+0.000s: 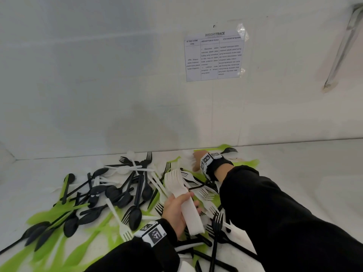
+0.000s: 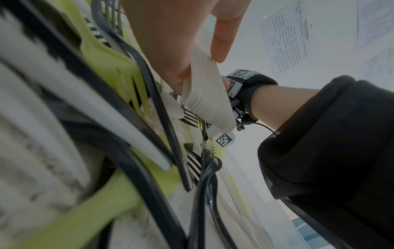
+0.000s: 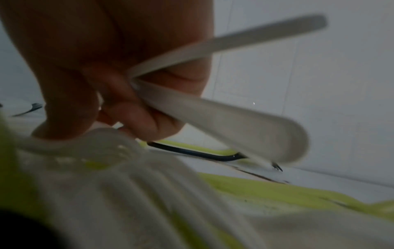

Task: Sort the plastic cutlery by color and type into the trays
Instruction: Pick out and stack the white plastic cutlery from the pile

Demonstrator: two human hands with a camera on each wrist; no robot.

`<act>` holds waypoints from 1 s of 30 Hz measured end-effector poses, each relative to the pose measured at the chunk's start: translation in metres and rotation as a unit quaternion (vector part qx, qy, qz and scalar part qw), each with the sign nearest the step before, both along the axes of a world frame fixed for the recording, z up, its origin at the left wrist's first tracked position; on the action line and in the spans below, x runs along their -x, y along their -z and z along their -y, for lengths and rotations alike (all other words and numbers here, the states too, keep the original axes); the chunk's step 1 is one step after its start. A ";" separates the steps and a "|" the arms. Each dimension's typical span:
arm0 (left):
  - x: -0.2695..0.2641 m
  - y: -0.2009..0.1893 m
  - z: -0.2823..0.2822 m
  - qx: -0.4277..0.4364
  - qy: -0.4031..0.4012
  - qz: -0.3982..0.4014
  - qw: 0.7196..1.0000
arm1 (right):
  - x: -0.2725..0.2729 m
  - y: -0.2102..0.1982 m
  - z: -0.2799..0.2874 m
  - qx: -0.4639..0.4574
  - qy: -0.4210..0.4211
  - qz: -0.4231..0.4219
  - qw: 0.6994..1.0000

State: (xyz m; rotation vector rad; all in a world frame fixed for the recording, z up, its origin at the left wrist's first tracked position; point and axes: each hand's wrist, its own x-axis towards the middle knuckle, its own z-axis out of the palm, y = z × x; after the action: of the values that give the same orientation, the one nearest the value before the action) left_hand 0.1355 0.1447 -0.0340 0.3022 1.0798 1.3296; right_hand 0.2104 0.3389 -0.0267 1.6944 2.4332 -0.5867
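We look down on a white work surface (image 1: 306, 173) that meets a pale, glossy wall (image 1: 98, 75) along a seam crossing the head view from nine o'clock to three o'clock. Taped to the wall at about one o'clock is a laminated instruction sheet (image 1: 214, 56) headed "INSIGHTTRACE", its table text too small for us to read. A grey bar (image 1: 341, 48) slants down the wall at two o'clock.

Across the surface from seven o'clock to the centre sprawls a tangled heap of plastic cutlery (image 1: 121, 193): black spoons and forks, white forks and green pieces, overlapping one another. No tray appears in any view.

Just below centre, our left hand (image 1: 176, 211) curls its fingers and thumb around a nested stack of white forks (image 1: 181, 195), tines pointing toward twelve o'clock. Our right hand (image 1: 196, 160), at the far edge of the heap near the wall, shows only its back in the head view; the dim, blurred right wrist view shows its fingers (image 3: 136, 116) pinching white utensils (image 3: 224, 121), type unclear, above the pile.

Both arms wear black sleeves (image 1: 284, 213) and wrist bands with square printed markers (image 1: 155, 233).
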 end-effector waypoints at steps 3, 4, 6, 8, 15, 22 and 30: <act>0.002 0.002 0.001 -0.005 -0.003 -0.007 1.000 | -0.009 -0.016 0.005 0.015 0.008 -0.071 0.997; 0.002 0.002 0.002 -0.005 -0.004 -0.011 1.000 | -0.012 -0.022 0.007 0.014 0.020 -0.105 0.994; 0.002 0.002 0.003 -0.006 -0.003 -0.016 1.000 | -0.016 -0.036 0.012 -0.003 0.043 -0.188 0.981; 0.002 0.001 0.004 -0.005 -0.001 -0.020 1.000 | -0.019 -0.048 0.019 0.001 0.074 -0.285 0.956; 0.017 -0.003 0.010 -0.001 -0.031 -0.037 0.999 | -0.031 -0.080 0.052 0.089 0.052 -0.378 0.920; 0.033 -0.016 0.027 -0.037 -0.054 -0.052 0.996 | -0.022 -0.105 0.106 0.054 0.006 -0.325 0.944; 0.036 -0.023 0.050 -0.031 -0.001 -0.084 0.996 | -0.001 -0.094 0.146 0.021 0.006 -0.306 0.952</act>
State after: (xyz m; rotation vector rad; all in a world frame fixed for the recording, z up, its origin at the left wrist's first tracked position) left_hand 0.0998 0.0948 -0.0106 0.4662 1.1807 1.3597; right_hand 0.2115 0.1931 0.0668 1.6972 2.7586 -1.3270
